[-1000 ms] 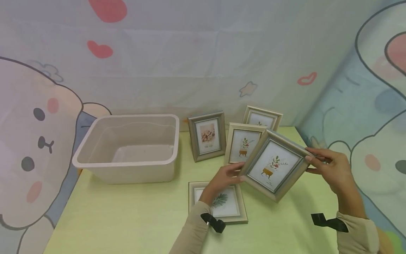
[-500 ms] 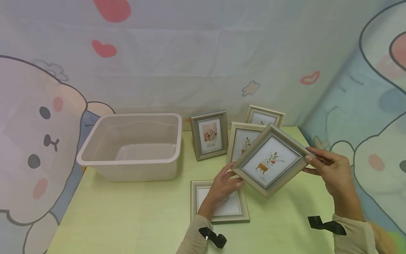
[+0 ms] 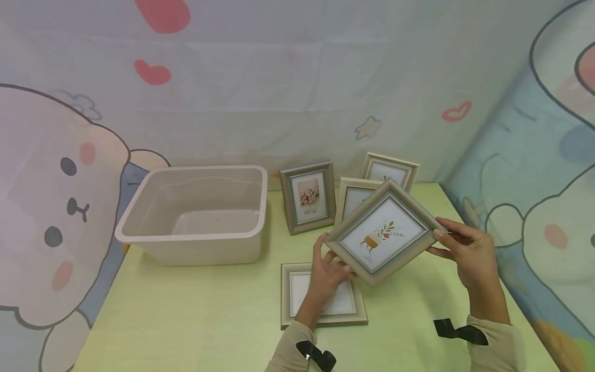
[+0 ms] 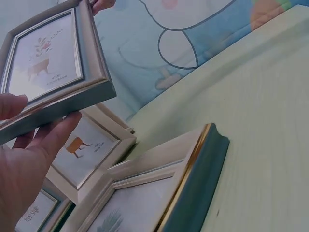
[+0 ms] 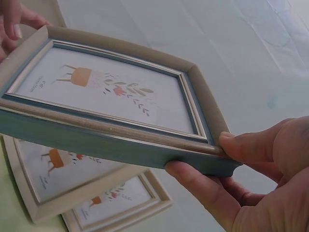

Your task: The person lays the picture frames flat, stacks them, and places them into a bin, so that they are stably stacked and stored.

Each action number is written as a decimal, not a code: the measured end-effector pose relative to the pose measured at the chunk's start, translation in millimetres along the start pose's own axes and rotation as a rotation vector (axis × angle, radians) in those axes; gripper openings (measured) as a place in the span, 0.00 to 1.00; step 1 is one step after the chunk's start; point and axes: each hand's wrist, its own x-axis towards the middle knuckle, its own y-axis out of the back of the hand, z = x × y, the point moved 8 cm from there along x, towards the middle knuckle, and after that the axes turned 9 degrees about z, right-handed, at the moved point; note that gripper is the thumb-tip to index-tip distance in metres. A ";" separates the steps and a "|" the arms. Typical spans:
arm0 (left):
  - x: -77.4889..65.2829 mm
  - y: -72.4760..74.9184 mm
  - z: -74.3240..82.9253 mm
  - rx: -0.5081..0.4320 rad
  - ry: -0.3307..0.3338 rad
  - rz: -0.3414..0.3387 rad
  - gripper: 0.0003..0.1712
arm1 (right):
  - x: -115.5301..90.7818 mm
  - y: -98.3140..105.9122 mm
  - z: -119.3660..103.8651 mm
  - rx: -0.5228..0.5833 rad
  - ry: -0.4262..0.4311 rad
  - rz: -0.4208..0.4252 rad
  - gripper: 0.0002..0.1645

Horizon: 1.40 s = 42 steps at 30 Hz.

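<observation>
A picture frame (image 3: 381,235) with a plant-in-orange-pot print is held tilted above the table by both hands. My right hand (image 3: 474,253) pinches its right corner, thumb on the front and fingers behind, as the right wrist view shows. At the lower left corner is my left hand (image 3: 323,281); in the left wrist view its thumb lies over the front edge and its fingers pass beneath. Under my left hand a second frame (image 3: 288,305) with a green leaf print (image 4: 112,221) lies flat on the table, partly covered by the hand.
A beige plastic tub (image 3: 200,250) stands at the back left. Beside it, a grey-brown frame (image 3: 331,206) with a flower picture stands upright. Two lighter frames, a nearer one (image 3: 341,201) and a farther one (image 3: 409,175), stand behind the held frame. A printed cloth (image 3: 297,77) hangs behind the table.
The held frame has moved left and turned clockwise, covering more of the lighter frame behind it. My right hand has shifted left with it, while my left hand stays at the lower left corner.
</observation>
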 end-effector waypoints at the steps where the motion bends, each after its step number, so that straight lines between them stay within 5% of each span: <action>1: -0.3 2.3 2.1 0.015 -0.009 0.015 0.56 | -1.0 -0.3 3.0 0.002 -0.008 0.011 0.19; 17: -5.7 24.1 28.5 0.130 -0.057 0.050 0.51 | -11.9 -9.9 33.1 0.005 -0.099 0.036 0.19; 28: -6.7 41.8 54.1 0.258 -0.081 -0.014 0.51 | -15.2 -23.1 44.0 -0.052 -0.137 -0.088 0.21; 36: -9.7 54.2 67.7 0.307 -0.069 -0.018 0.53 | -15.9 -33.9 48.3 -0.206 -0.089 -0.206 0.24; 42: -10.8 58.1 76.9 0.313 -0.045 -0.047 0.53 | -13.4 -41.0 51.2 -0.471 -0.079 -0.245 0.31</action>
